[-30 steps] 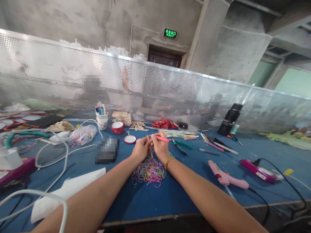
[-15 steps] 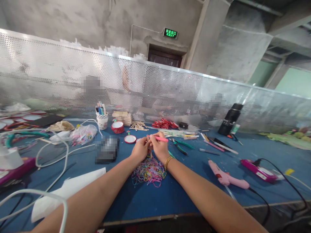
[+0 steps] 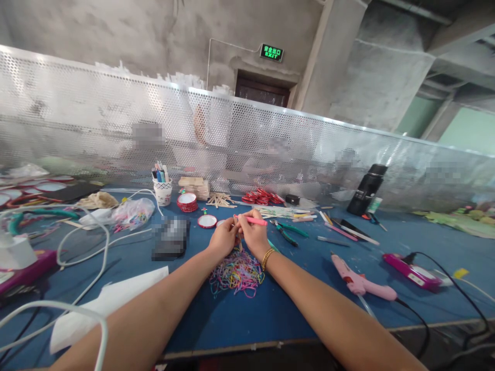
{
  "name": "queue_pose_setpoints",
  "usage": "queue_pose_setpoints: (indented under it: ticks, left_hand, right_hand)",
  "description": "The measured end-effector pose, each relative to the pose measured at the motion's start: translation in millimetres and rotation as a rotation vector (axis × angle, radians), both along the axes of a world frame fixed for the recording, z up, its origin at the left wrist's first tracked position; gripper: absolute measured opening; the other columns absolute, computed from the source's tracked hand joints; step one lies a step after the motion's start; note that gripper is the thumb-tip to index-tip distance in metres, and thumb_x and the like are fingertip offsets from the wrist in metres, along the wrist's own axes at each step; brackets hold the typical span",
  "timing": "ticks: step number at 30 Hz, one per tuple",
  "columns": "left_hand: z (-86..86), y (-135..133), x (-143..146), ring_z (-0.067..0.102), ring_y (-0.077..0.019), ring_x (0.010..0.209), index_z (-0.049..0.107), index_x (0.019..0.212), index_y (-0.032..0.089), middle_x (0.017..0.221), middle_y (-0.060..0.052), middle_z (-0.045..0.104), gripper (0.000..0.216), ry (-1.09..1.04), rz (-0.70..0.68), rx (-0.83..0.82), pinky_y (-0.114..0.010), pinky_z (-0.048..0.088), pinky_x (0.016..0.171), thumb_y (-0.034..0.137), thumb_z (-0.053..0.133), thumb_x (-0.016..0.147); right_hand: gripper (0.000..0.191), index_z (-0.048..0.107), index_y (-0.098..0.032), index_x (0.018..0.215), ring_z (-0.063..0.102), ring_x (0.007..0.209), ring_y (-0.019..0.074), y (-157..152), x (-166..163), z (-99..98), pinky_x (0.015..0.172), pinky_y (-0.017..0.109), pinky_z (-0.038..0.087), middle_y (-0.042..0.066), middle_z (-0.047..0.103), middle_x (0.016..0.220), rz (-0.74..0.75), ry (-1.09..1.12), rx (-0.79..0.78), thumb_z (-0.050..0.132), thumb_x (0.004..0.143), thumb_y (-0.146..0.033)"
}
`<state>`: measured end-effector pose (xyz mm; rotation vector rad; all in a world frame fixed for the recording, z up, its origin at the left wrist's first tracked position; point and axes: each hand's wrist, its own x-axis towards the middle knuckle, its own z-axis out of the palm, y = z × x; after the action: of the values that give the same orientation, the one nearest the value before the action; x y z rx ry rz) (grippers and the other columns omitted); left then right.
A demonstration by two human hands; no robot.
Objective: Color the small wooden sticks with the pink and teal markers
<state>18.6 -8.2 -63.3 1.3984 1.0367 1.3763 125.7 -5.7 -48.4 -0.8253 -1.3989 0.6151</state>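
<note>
In the head view my right hand [image 3: 254, 233] is closed around a slim pink pen-like tool [image 3: 256, 221], whose back end points right. My left hand [image 3: 223, 238] is pinched right against it, fingertips meeting the tool's front end. Whatever small piece lies between the left fingers is hidden. A pale, wood-coloured tip shows just under the hands. Right below both hands lies a tangled heap of thin multicoloured bands [image 3: 237, 274] on the blue table [image 3: 247, 324]. Behind the left hand, a round red-rimmed white disc [image 3: 207, 221] lies flat.
A pink glue gun [image 3: 361, 283] and a purple power strip [image 3: 412, 271] lie right. Green-handled pliers [image 3: 288, 233] rest beyond my right hand. A phone-like dark object [image 3: 170, 238], white paper [image 3: 112, 304] and looping white cables occupy the left. A pen cup [image 3: 162, 191] and black bottle [image 3: 366, 189] stand behind.
</note>
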Motion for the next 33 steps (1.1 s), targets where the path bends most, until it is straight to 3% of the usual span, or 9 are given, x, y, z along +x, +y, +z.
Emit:
queue_pose_setpoints:
  ticks: [33]
  left_hand:
    - [0.1, 0.4, 0.0, 0.05, -0.0101, 0.044, 0.056, 0.073, 0.019, 0.054, 0.003, 0.056, 0.034, -0.001, 0.003, 0.002, -0.021, 0.036, 0.044, 0.051, 0.067, 0.076]
  right_hand:
    - [0.027, 0.049, -0.022, 0.082, 0.056, 0.049, 0.011, 9.6, -1.4, -8.4, 0.05, 0.021, 0.046, -0.005, 0.059, 0.058, 0.039, 0.08, -0.008, 0.06, 0.085, -0.047]
